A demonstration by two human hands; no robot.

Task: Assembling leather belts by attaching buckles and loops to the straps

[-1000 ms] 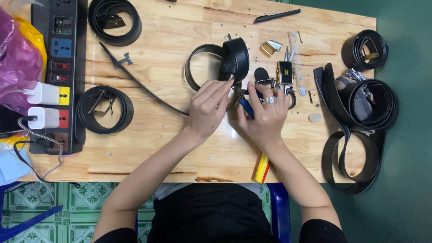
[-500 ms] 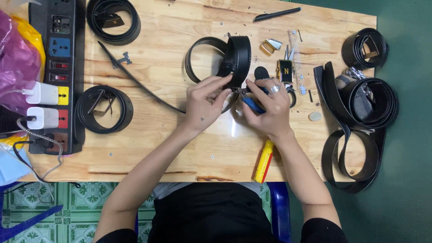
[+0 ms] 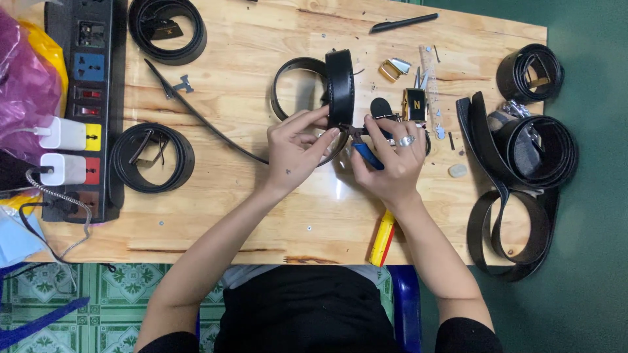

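Observation:
My left hand [image 3: 296,149] pinches the end of a black leather belt [image 3: 340,88] that loops over the middle of the wooden table [image 3: 261,216]. My right hand [image 3: 387,159], a ring on one finger, grips blue-handled pliers [image 3: 366,155] whose jaws meet the belt end right beside my left fingertips. A belt buckle [image 3: 415,104] with a dark face lies just beyond my right hand, next to a gold clasp [image 3: 391,68].
Coiled black belts lie at top left [image 3: 167,26], left [image 3: 152,157], top right [image 3: 530,72] and right [image 3: 533,153]. A power strip [image 3: 88,98] with white chargers runs along the left edge. A black pen [image 3: 402,23] lies at the back, a yellow-red tool [image 3: 383,238] at the front edge.
Both hands have shifted a little farther from me, up against the belt end. The pliers now meet the belt where my left fingers pinch it.

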